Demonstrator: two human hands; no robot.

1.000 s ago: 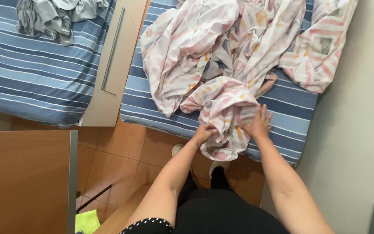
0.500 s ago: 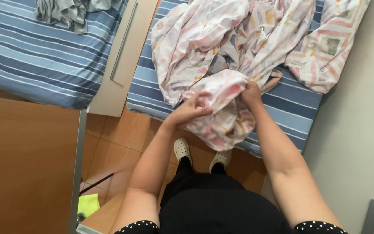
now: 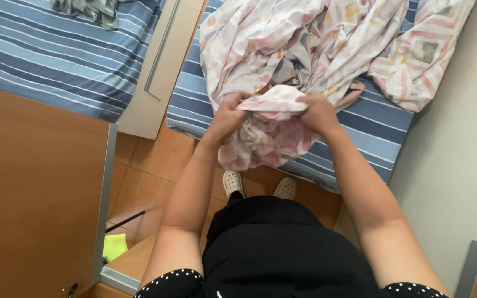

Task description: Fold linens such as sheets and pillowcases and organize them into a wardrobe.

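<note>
i saw my left hand (image 3: 228,115) and right hand (image 3: 317,112) both pinching the top edge of the pink sheet (image 3: 269,129), stretched sideways between them, over the bed (image 3: 360,132) edge.

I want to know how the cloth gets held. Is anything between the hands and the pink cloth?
Nothing visible. The left hand and right hand both grip the bunched pink patterned cloth directly, above the edge of the striped bed.

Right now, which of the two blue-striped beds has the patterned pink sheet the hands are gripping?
The right-hand bed, by the wall. The pink patterned sheet is piled on it, with both hands clutching its hanging edge. The left bed carries only a grey garment.
</note>
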